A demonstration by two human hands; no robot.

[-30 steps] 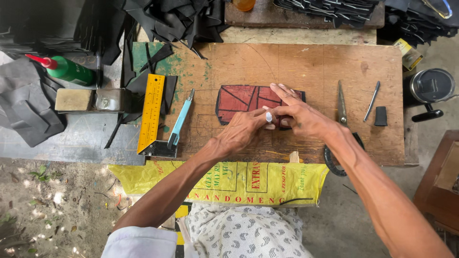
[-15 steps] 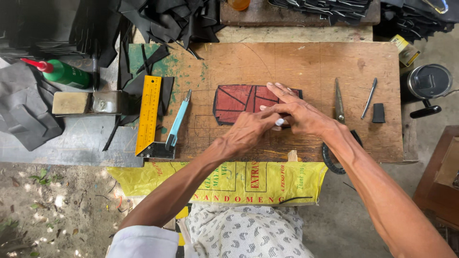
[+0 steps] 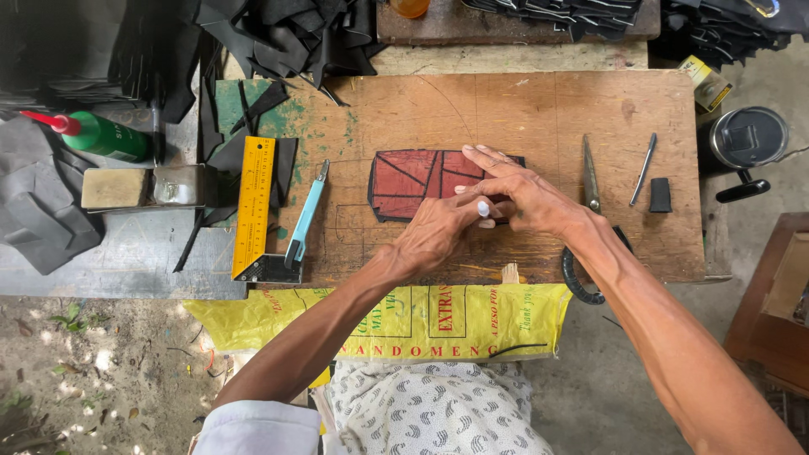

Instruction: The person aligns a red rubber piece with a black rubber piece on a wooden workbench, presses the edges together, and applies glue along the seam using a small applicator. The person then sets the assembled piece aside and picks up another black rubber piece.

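Seen from above, outdoors or in an open shed; worn wooden board [image 3: 522, 109] as work surface, scratched, pencil lines and green paint smears toward its left end; red-brown panel [image 3: 404, 181] with dark edges and dark drawn lines lying flat near the board's middle; right hand [image 3: 527, 198] pressed on the panel's right end, fingers spread flat and fairly wide, holding nothing; left hand [image 3: 438, 232] just below and touching the right, fingers curled narrow around a small white marking stick [image 3: 484, 208], its tip at the panel's lower right edge; yellow try square [image 3: 253, 206] left of the panel, light-blue-handled knife [image 3: 305, 221] leaning beside it; scissors [image 3: 590, 181] right of the hands, thin metal tool [image 3: 643, 168] and small dark block [image 3: 661, 195] further right, well apart from the panel; green bottle with red cap [image 3: 101, 135] and tan block [image 3: 114, 187] on a grey bench surface at far left; heaps of black rubber-like scraps [image 3: 278, 34] along the top edge; dark round lidded container [image 3: 746, 137] off the board at right; yellow printed sack [image 3: 379, 324] hanging over the near edge; bare dirt ground [image 3: 76, 362] with leaves at lower left; patterned cloth over the lap at bottom.
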